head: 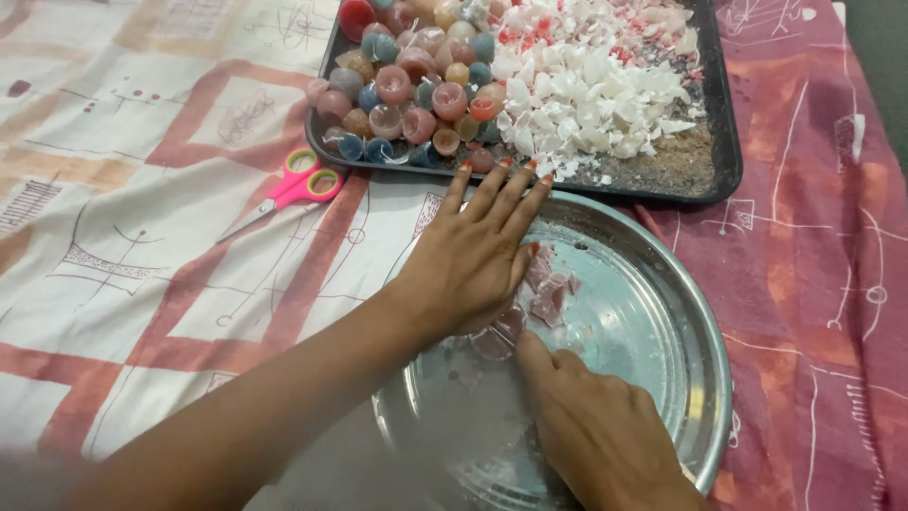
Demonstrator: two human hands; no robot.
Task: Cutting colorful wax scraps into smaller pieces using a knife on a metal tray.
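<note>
In the lower middle of the frame a round steel plate point(653, 322) lies on a patterned cloth point(142, 189) in cream, rust and maroon. On the plate sit several pinkish, flat, pale chunks point(547, 295), dull and chalky, some pieces touching one another, with whitish powder smeared over the metal around them.

The left hand point(473, 255) lies flat, palm down, over the left part of the chunks, fingers spread and straight, the orange-painted nails reaching the plate's far rim; its grip is wide and holds nothing. The right hand point(596, 426) comes in from the lower edge, its thumb pressed against the nearest chunk; the other fingers are hidden, so whether its grip is closed on anything cannot be told.

At the top of the frame a dark rectangular tray point(724, 142) holds small round cups point(416, 85) in pink, blue and amber on its left and a heap of white broken flakes point(591, 85) on its right. Pink-handled scissors point(288, 189) lie on the cloth just left of the tray.
</note>
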